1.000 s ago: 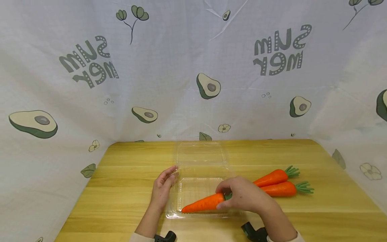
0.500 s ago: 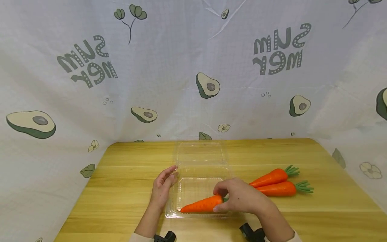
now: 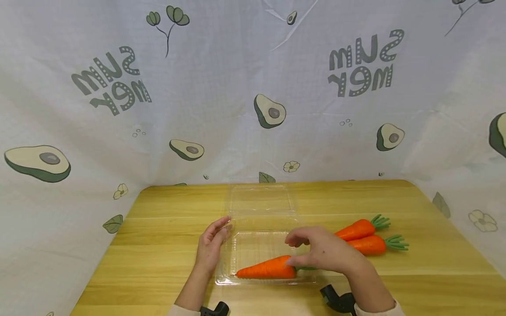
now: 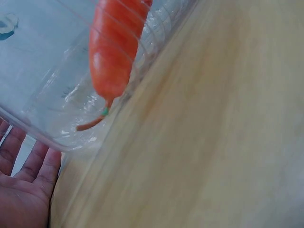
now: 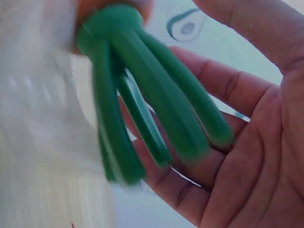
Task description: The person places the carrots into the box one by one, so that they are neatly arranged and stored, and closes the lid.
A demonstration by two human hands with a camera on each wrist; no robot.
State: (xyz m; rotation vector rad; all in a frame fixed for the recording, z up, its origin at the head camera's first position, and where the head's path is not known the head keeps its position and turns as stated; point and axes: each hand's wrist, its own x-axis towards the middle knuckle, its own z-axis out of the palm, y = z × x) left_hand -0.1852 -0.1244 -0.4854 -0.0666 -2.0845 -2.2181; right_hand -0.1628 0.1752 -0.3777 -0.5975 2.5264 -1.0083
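An orange carrot point(image 3: 268, 268) lies along the near side of a clear plastic clamshell box point(image 3: 253, 245), its tip to the left. Over its green top my right hand point(image 3: 326, 251) hovers with thumb and fingers spread. In the right wrist view the green stalks point(image 5: 152, 95) hang before the open palm, ungripped. Straight fingers of my left hand point(image 3: 209, 249) rest against the box's left wall; the left wrist view shows them along its edge. Partly behind my right hand are two more carrots, an upper carrot point(image 3: 357, 229) and a lower carrot point(image 3: 369, 245).
The box's lid point(image 3: 261, 197) is folded back, away from me. A wooden table point(image 3: 166, 263) carries everything. Printed cloth point(image 3: 221, 87) hangs behind the table and along both sides.
My right hand has let go of the carrot, its fingers parting and shifting slightly up and right. The carrot now lies in the box. My left hand stays at the wall.
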